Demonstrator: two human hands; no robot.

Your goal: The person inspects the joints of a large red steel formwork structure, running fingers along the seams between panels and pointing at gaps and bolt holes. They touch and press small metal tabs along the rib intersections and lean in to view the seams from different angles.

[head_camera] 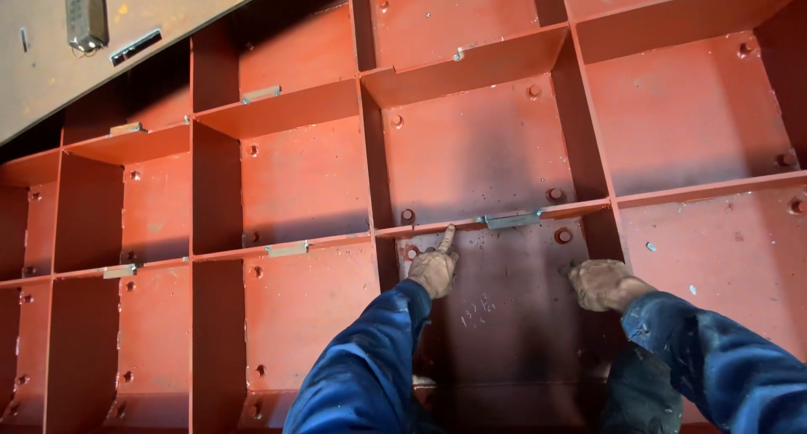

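Observation:
A large red steel panel (pixel 475 152) with a grid of welded ribs fills the view. My left hand (pixel 434 268), in a worn brown glove, points one finger up at the horizontal rib (pixel 437 226) just left of a small grey metal clip (pixel 512 220). My right hand (pixel 599 284), also gloved, rests as a loose fist against the panel face below that rib, near a round bolt head (pixel 562 236). Neither hand holds anything. Both sleeves are blue.
More grey clips sit on ribs at the left (pixel 287 249), (pixel 119 271), (pixel 261 93). Bolt heads dot the cell corners. A rusty brown plate (pixel 50 81) with a small grey box (pixel 87 16) lies at the upper left.

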